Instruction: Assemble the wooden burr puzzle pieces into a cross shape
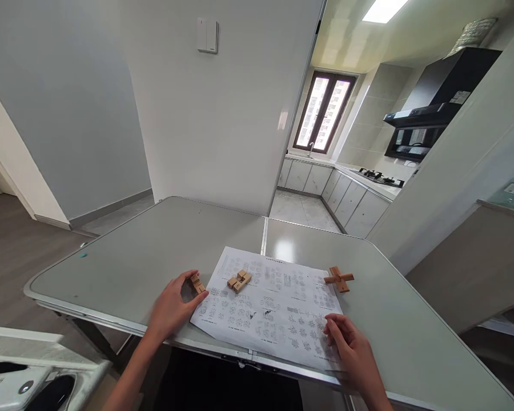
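Observation:
My left hand [173,305] grips a small notched wooden puzzle piece [197,283] between thumb and fingers, at the left edge of a printed instruction sheet [282,337]. On that sheet, a little to the right, lies a light wooden puzzle block [240,281] with notches. My right hand [346,339] rests over the sheet's lower right part with its fingers curled together; whether anything is in them I cannot make out. Beyond it, at the sheet's upper right corner, crossed brown wooden pieces [339,278] lie partly on the paper.
The grey folding table [132,257] has a metal seam across its middle. A small teal object [83,255] sits near its left edge. A white wall panel [223,125] stands behind the table, with a kitchen [321,177] to the right. A white appliance [29,385] is at lower left.

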Motion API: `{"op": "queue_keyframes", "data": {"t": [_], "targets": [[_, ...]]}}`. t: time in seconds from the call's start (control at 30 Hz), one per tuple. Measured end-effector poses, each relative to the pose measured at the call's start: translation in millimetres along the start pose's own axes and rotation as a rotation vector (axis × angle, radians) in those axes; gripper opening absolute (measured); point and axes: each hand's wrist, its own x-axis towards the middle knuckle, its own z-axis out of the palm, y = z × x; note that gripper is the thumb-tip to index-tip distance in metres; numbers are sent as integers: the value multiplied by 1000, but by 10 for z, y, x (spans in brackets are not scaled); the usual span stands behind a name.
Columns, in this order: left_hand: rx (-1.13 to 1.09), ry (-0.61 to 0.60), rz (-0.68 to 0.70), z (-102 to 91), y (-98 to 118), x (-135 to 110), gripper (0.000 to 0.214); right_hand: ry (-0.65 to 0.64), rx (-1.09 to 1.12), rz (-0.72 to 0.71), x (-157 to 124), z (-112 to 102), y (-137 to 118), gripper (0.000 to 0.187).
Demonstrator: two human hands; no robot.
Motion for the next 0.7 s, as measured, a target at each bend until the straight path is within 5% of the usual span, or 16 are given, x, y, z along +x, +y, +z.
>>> {"op": "queue_keyframes", "data": {"t": [0.7], "targets": [[-10, 1, 9, -18, 37, -22, 65, -7, 0, 21, -5, -7, -1, 49]]}}
